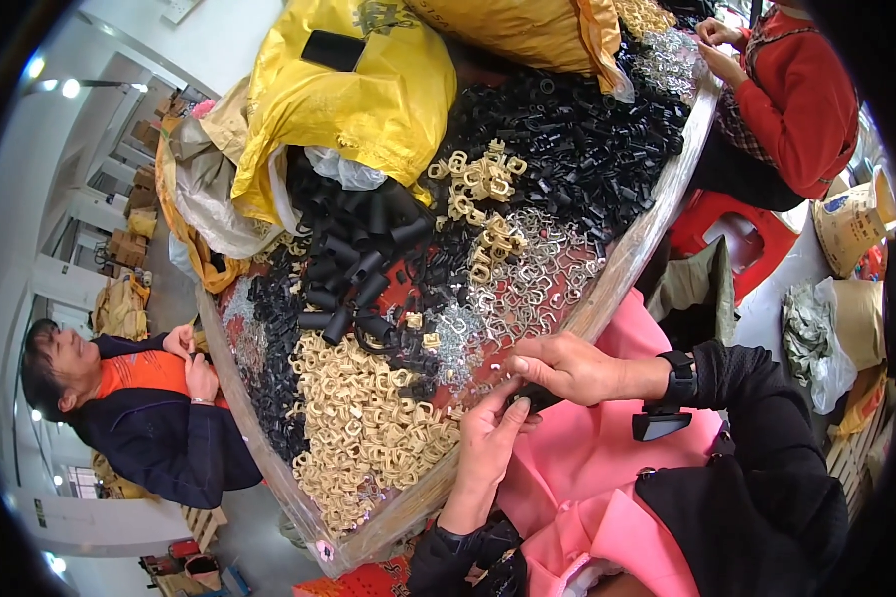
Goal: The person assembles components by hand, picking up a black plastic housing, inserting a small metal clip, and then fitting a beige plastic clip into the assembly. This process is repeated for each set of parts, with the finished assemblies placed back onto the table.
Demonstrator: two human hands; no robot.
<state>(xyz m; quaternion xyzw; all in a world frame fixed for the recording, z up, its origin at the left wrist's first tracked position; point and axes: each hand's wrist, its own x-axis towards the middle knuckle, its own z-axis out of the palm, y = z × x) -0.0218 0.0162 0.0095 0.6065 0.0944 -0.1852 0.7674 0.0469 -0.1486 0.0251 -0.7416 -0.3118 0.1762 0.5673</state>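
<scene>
Close to the wooden rim [607, 289] of the table, my two hands meet around a small black part [538, 399]. My left hand [488, 438] has its thumb and fingers closed on the part from the left. From the right, my right hand [577, 368] grips it with bent fingers. Much of the part is covered by the fingers, so its exact kind does not show. Tan plastic loop-shaped pieces [358, 428] lie heaped left of my left hand. Just beyond my hands are bent silver metal hooks [538, 284] and tiny silver bits [456, 343].
Black tubes [358, 259] and black plastic parts [587, 149] cover the table's middle and far side. A yellow sack [358, 109] with a phone [333, 51] on it stands behind. One person [149, 398] sits left, another [796, 109] far right, near a red stool [737, 234].
</scene>
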